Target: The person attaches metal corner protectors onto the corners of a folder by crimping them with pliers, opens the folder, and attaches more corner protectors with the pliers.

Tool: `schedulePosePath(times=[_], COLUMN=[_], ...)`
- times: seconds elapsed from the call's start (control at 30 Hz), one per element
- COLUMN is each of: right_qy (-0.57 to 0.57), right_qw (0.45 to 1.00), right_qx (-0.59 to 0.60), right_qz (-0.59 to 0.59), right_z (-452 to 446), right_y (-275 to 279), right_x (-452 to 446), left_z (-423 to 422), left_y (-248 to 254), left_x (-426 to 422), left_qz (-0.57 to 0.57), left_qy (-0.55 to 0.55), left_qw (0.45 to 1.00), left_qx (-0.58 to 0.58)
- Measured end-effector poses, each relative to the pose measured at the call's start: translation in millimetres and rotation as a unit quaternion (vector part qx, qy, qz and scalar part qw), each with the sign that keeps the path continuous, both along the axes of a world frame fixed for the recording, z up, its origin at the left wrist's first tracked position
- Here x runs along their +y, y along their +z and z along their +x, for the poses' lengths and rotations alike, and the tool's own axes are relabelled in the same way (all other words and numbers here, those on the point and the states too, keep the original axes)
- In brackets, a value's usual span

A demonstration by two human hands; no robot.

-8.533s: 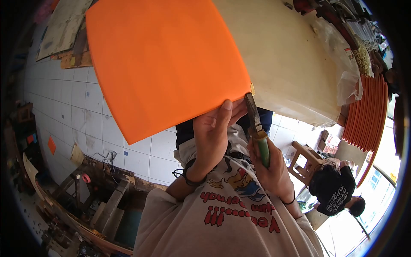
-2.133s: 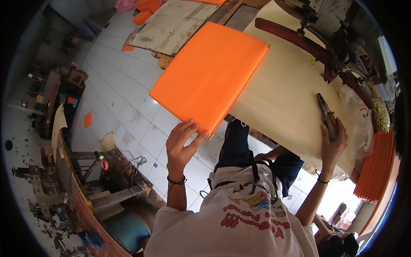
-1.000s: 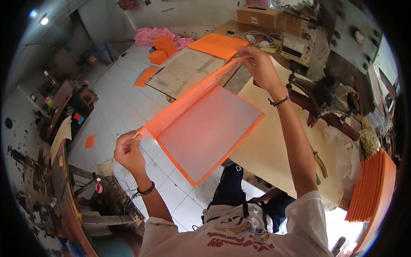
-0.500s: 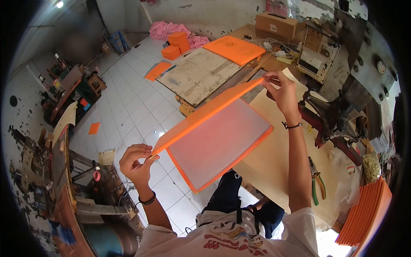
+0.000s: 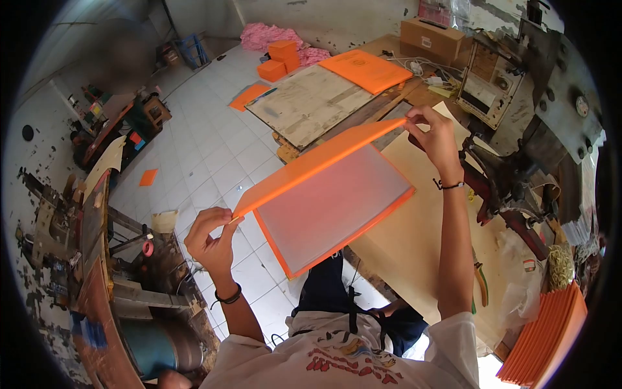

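Note:
An orange folder (image 5: 324, 166) hangs partly folded in the air between my two hands, with a pale translucent sheet (image 5: 337, 207) on its inner face. My left hand (image 5: 212, 241) pinches its near left corner between thumb and fingers. At the far right corner, my right hand (image 5: 432, 137) grips the edge in the same way. Beneath the folder's right side lies a large tan sheet (image 5: 402, 246) on the table. Pliers (image 5: 481, 285) with green and orange handles rest beside my right forearm, which partly covers them.
A worn board (image 5: 311, 107) lies ahead with an orange folder (image 5: 366, 70) at its far end. A dark metal press (image 5: 512, 175) stands at the right, above a stack of orange folders (image 5: 544, 334). Further off are a cardboard box (image 5: 431, 40) and stacked orange pieces (image 5: 280, 59).
Both hands keep their pinch on the orange folder. Its lower panel has swung up slightly, and the camera view has shifted a little.

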State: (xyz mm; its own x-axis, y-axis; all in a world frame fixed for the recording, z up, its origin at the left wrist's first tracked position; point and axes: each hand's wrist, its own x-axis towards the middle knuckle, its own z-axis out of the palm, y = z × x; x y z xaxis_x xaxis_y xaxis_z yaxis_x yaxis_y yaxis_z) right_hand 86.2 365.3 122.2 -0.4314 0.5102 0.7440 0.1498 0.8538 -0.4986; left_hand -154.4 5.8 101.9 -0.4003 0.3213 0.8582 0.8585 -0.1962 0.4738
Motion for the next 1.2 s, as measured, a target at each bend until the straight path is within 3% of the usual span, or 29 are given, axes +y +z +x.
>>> schedulePosePath(times=[0.33,0.6,0.8,0.9,1.03,1.2], right_qy=[0.023,-0.001,0.026,0.056,0.049,0.06], right_qw=[0.999,0.996,0.995,0.995,0.995,0.995], right_qx=[-0.04,-0.09,-0.092,-0.078,-0.082,-0.08], right_qz=[0.003,0.001,0.017,0.006,0.005,0.004], right_z=[4,6,13,17,22,28], right_y=[1,11,35,51,63,68], right_x=[9,4,-16,-30,-40,-43], left_z=[13,5,-7,-27,-45,-65], left_y=[0,-11,-11,-17,-12,-4], left_x=[-1,2,-1,1,16,25], left_qz=[-0.016,0.027,0.036,0.025,0.073,0.049], left_qy=[0.05,-0.008,0.064,0.086,0.039,0.02], left_qw=[0.999,0.999,0.996,0.989,0.982,0.978], left_qx=[-0.012,-0.027,-0.059,-0.121,-0.17,-0.204])
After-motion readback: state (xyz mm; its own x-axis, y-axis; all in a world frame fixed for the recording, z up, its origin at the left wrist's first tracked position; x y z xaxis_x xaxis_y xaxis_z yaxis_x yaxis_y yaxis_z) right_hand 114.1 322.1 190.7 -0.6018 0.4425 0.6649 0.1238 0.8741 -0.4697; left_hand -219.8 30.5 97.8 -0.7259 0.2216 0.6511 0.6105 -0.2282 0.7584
